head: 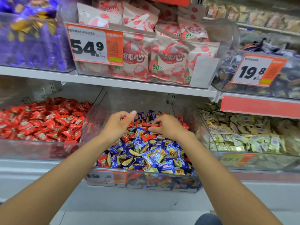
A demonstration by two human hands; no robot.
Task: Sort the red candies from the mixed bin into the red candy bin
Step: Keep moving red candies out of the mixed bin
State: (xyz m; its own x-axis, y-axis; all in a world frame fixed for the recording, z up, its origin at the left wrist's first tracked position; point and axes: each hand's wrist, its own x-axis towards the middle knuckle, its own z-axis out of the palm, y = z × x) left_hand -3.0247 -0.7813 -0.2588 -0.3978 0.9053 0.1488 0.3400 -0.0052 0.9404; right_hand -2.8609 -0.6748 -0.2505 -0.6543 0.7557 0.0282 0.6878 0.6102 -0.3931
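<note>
Head view, looking down into the mixed bin (97,117), a clear tub heaped with blue-and-yellow wrapped sweets (162,153) and a scatter of red candies (146,136) near the top of the pile. Both hands are in there, over the far half of the heap and close together but not touching. The left hand (119,125) is curled up, with red wrapper poking out between its fingers, so it's gripping red candies. The right hand (167,127) has its fingertips down on the pile, pinching one of the red candies at the very tip. More red ones lie between the two hands, and one sits against the front left corner.

Just left of the mixed bin is the red candy bin (40,148), filled with red wrappers. Right of it is a tub of pale yellow sweets (243,135). On the mixed bin's front wall is a blurred orange price tag (105,176). Above it runs a white shelf (113,82) carrying pink-and-white bags (162,59).
</note>
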